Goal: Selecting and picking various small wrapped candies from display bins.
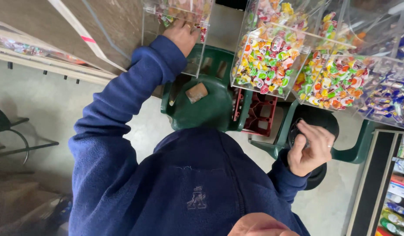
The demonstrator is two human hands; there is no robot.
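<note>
Two hands are up at a row of clear plastic candy bins. My left hand (183, 33) reaches up with its fingers curled over the lower edge of the left bin (178, 26), touching the wrapped candies there; I cannot tell whether the grip has closed on any. My right hand (313, 150) is clenched around a black round lid (315, 119), held below the middle bin (267, 57) of mixed bright candies. Beneath stands a green plastic chair (210, 105) with a small brown piece (196, 92) lying on its seat, and a red crate (258, 113) just beside it.
</note>
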